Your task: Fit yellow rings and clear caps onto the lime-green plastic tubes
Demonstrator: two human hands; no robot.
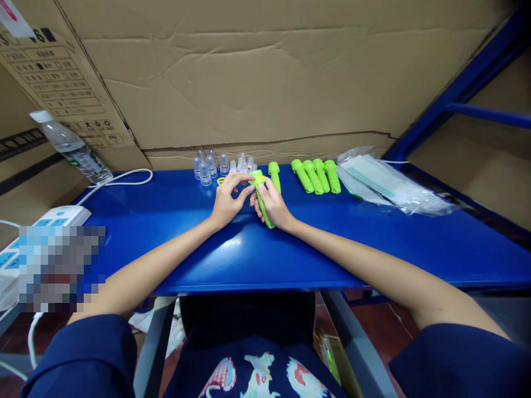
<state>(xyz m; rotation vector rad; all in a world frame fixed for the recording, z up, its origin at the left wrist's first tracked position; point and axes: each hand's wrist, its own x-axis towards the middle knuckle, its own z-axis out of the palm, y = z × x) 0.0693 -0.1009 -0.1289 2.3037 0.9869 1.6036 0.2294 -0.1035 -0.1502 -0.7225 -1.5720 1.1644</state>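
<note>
Right hand: closed round the shaft of the green tube, which I hold tilted just above the blue table. The full wrap probably keeps it from turning.
Left hand: my fingertips pinch the tube's upper end, a fine hold suited to so small a rim.
Just beyond my grip: clear caps, clustered close by.
Right of my grip: a spare green tube, then a row of four laid parallel, apparently kept apart from the one in hand.
Farther right: plastic bag.
Far left: water bottle.
</note>
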